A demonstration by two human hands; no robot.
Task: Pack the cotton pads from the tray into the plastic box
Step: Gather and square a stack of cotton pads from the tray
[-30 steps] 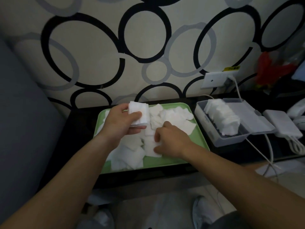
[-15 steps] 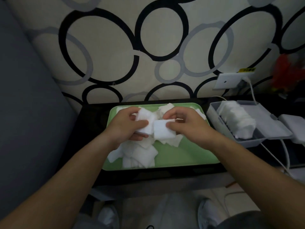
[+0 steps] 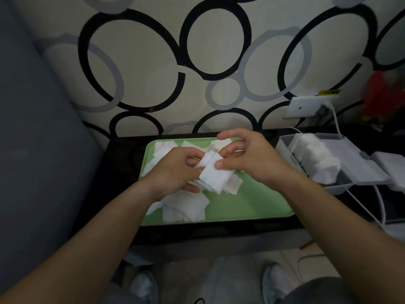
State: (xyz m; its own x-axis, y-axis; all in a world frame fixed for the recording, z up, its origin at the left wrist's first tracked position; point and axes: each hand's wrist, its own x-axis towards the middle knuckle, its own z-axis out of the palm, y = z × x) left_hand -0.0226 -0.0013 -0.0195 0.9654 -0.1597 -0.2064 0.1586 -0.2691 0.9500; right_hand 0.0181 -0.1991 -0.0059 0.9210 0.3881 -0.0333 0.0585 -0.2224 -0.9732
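A green tray lies on the dark table with several loose white cotton pads scattered over its left and far parts. Above the tray my left hand grips a small stack of cotton pads. My right hand pinches the same stack from the right with thumb and fingers, its index finger raised. To the right stands the grey plastic box, lid open, with a row of cotton pads standing in it.
A patterned wall rises right behind the table. A wall socket with a white cable sits behind the box, and a white device lies at the right edge. A grey sofa fills the left. My shoes show below the table edge.
My right hand lifted a pad off the tray and brought it to the stack in my left hand. Both hands now hold the joined stack, lower over the tray.
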